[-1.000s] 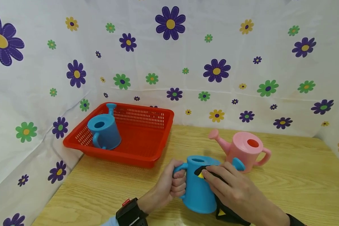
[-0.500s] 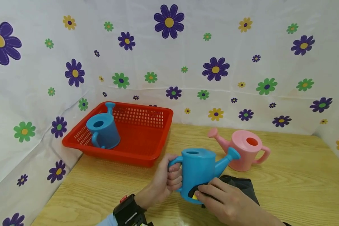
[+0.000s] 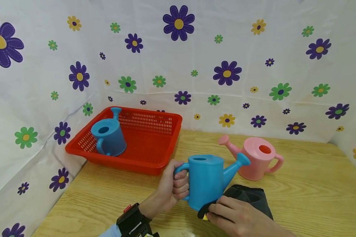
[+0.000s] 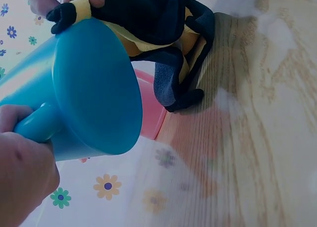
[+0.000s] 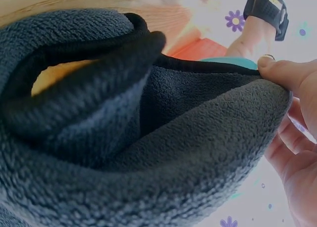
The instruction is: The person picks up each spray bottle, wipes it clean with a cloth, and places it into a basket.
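Note:
In the head view my left hand grips the handle of a blue watering can, fingers wrapped round it. The can's spout points right, and its round base shows in full in the left wrist view, raised over the table. My right hand pinches a corner of a black-and-yellow cloth and holds it at the can's bottom edge. The rest of the cloth trails behind that hand. In the right wrist view the fleecy dark grey side of the cloth hangs in folds from my thumb and fingers.
A pink watering can stands just behind the held can's spout. At the back left, a red basket holds another blue watering can. A flower-print sheet rises behind the wooden table.
My right hand and the cloth have gone from the can's upper side near the spout down to its bottom edge. My left hand has raised the can slightly and shifted it left.

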`<state>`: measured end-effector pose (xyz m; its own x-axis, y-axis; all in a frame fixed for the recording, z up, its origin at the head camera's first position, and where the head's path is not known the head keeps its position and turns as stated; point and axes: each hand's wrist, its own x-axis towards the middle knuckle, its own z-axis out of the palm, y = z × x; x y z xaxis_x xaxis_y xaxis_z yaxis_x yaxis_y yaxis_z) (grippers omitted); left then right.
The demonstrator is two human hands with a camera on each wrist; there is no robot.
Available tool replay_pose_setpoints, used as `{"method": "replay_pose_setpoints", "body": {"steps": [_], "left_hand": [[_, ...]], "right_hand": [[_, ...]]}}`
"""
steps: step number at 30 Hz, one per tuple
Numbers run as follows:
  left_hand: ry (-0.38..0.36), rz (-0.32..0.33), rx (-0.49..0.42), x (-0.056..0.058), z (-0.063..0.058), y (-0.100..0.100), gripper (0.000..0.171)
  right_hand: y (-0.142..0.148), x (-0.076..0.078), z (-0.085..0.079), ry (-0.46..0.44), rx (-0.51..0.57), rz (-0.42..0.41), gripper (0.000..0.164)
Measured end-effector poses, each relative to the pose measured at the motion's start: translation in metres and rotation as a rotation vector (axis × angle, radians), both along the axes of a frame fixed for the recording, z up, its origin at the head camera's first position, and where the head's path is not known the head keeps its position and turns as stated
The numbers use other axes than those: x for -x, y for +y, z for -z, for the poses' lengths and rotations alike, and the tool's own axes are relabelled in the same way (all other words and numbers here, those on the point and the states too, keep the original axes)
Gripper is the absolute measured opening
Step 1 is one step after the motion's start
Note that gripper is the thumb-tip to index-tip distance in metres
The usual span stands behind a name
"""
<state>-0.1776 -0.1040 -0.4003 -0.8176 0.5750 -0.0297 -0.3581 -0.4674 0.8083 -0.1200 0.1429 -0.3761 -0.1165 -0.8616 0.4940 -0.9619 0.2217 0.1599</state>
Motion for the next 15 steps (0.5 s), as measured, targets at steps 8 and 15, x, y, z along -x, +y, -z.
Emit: {"method": "replay_pose_setpoints", "body": {"steps": [8,15], "left_hand": [[0.004,0.007,0.009,-0.0006,0.0007,-0.0017,0.048],[0.004,0.018,0.000,0.0001,0.0006,-0.0026,0.048]], "right_hand": [[-0.0013,-0.0010,0.0045,-0.018,0.047,-0.013,0.025],[-0.0001,-0.0026,0.0036,-0.018,0.069,0.025,0.030]]}}
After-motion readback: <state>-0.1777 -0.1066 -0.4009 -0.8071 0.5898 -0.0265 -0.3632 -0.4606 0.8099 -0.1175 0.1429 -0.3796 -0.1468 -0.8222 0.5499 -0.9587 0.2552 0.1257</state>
